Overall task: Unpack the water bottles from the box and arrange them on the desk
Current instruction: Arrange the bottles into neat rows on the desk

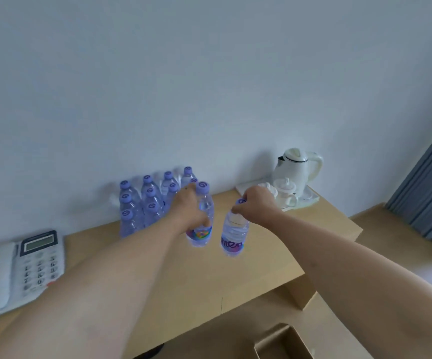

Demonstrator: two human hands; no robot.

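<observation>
Several clear water bottles (142,203) with purple caps stand in rows against the wall on the light wooden desk (157,268). My left hand (189,211) grips the body of an upright bottle (201,234) at the right end of the group. My right hand (255,203) holds another bottle (233,237) by its neck and cap, tilted, a little to the right of the first. The cardboard box (284,343) shows only as an open corner at the bottom edge.
A white desk telephone (25,270) lies at the desk's left. At the back right a white tray (310,200) carries a white kettle (297,169) and white cups (284,190). A grey curtain (427,193) hangs at the right.
</observation>
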